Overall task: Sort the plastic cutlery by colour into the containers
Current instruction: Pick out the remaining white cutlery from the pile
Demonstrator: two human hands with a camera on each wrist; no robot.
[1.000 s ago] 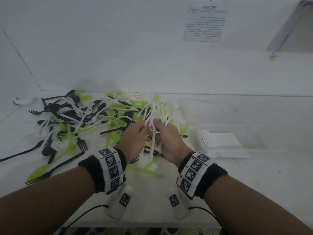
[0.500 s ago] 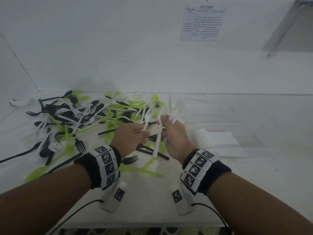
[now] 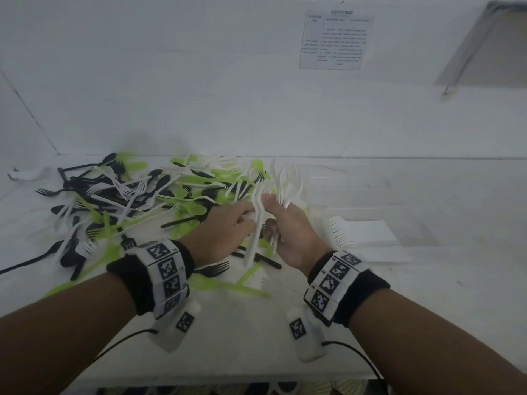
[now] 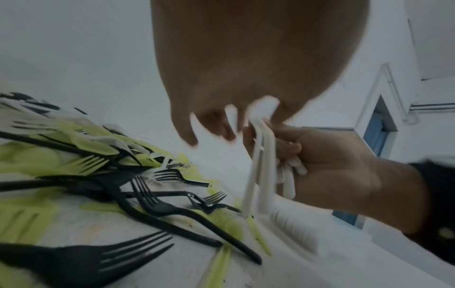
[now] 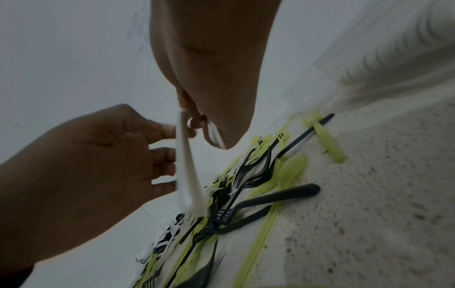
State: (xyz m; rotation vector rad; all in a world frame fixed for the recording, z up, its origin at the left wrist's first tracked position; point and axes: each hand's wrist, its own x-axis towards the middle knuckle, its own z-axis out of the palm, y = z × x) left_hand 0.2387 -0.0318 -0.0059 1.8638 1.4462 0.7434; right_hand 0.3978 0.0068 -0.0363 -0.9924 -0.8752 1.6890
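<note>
White forks [image 3: 258, 220] upright in right hand [image 3: 288, 232], tines [image 3: 285, 178] up.

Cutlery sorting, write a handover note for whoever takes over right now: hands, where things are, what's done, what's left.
Right hand grips a bunch of white cutlery, heads up.
Left hand holds one white piece against that bunch, fingers curled at its handle.
Both hands are above the table, between the pile and the containers.
Pile of mixed black, green and white cutlery lies to the left.
Clear containers stand to the right; the near one holds white forks.
Done: some white already binned.
Left: drop the held white bunch in, then sort the rest; no black or green looks binned yet.
</note>
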